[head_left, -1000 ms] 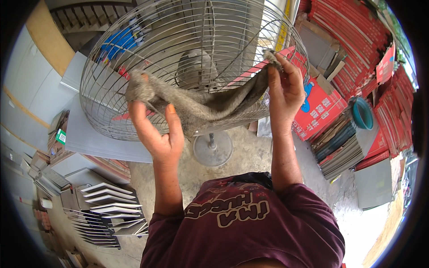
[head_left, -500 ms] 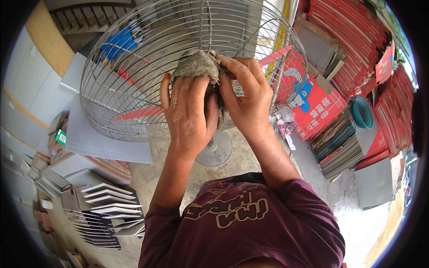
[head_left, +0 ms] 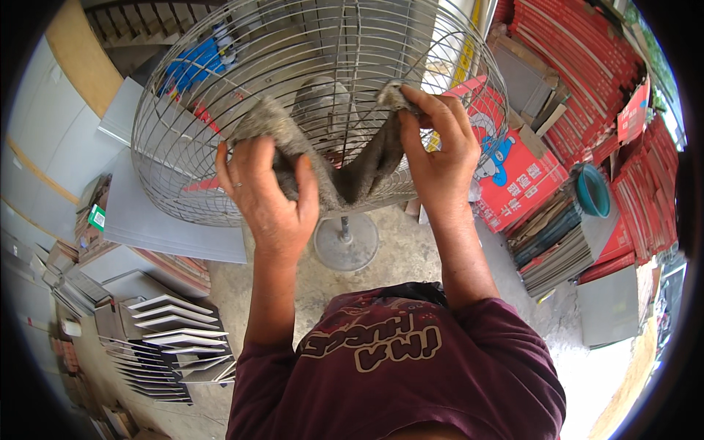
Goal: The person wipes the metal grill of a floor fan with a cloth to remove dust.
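A grey, dirty cloth [head_left: 359, 172] hangs in a sag between my two hands, in front of a big pedestal fan with a round wire guard [head_left: 220, 110]. My left hand [head_left: 268, 194] grips the cloth's left end, its back toward me. At the upper right, my right hand [head_left: 440, 150] pinches the other end against the wire guard. The fan's hub [head_left: 323, 99] shows behind the wires, and its round base [head_left: 346, 242] stands on the concrete floor below my hands.
Stacks of red boxes [head_left: 587, 81] and flat packs fill the right side, with a teal bucket [head_left: 592, 189] among them. Grey sheets [head_left: 172, 231] lean at the left, and stacked grey trays [head_left: 172, 345] lie at the lower left.
A second ago the cloth was stretched wide; half a second ago both hands bunched it together at the guard. Now the hands have parted again and the cloth sags between them.
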{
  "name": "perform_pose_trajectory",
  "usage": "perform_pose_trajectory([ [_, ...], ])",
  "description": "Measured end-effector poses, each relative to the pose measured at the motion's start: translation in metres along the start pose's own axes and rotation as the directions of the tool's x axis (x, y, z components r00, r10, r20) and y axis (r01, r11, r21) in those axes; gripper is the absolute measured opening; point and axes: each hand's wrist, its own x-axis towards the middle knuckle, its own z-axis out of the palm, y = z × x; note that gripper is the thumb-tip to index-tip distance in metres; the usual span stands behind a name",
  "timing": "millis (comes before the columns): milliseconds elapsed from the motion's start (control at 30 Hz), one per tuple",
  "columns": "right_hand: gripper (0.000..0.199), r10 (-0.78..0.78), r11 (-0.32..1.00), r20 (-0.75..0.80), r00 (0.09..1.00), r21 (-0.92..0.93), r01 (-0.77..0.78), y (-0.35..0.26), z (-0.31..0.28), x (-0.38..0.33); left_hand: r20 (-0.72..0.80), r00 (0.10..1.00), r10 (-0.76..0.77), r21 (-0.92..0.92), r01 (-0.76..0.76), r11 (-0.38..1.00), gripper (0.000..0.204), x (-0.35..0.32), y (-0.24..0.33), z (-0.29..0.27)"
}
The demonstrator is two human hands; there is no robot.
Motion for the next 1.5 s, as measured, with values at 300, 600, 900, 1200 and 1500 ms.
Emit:
perform_pose_trajectory([
  [300,0.028,0.184,0.983,-0.095,0.978,0.044,-0.180,0.027,-0.018,-0.010,-0.056,0.966,-0.253,-0.040,0.251,0.967,0.059,-0.024,-0.022,-0.019],
  [600,0.024,0.287,0.951,-0.103,0.952,0.149,-0.270,0.031,-0.022,-0.015,-0.032,0.959,-0.283,-0.146,0.276,0.950,0.061,-0.028,-0.013,-0.019],
  [900,0.032,-0.090,0.987,0.059,0.994,0.138,0.081,-0.011,0.004,-0.015,0.072,0.995,0.064,-0.253,-0.043,0.967,0.045,-0.007,0.032,0.005],
  [1200,0.031,-0.113,0.983,-0.026,0.993,0.142,0.115,-0.014,0.013,-0.014,0.139,0.985,0.105,-0.258,-0.066,0.964,0.051,0.004,0.040,0.018],
  [1500,0.029,-0.052,0.998,0.071,0.996,0.026,0.050,-0.012,0.016,-0.010,0.149,0.985,0.082,-0.152,-0.059,0.987,0.052,0.007,0.033,0.020],
])
